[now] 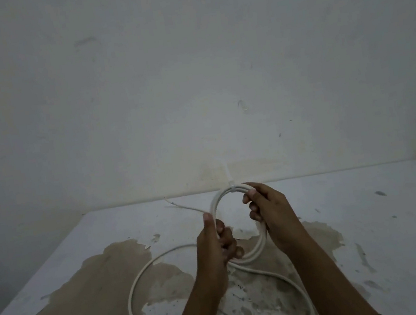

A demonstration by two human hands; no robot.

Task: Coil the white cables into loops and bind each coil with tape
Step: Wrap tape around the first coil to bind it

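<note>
White cable [215,204]: small coil held upright above counter [371,227], slack looping across the worn surface below. Left hand [217,241] grips the coil's near-left side; right hand [267,210] pinches its top-right arc. Tape strip [229,178] at coil top.

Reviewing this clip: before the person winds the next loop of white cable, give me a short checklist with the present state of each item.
1. Left hand holds the coil's near side: ok, fingers curled round it.
2. Right hand holds the coil at its top and far side: ok.
3. Loops lie together in the coil: ok where visible; the part behind the hands is hidden.
4. Loose cable free to feed: ok, it lies in open curves on the table, no knot seen.
5. Free end clear of the coil: ok, it sticks out to the left.
6. Tape ready: cannot tell; a pale strip stands at the coil's top, no roll in view.
</note>
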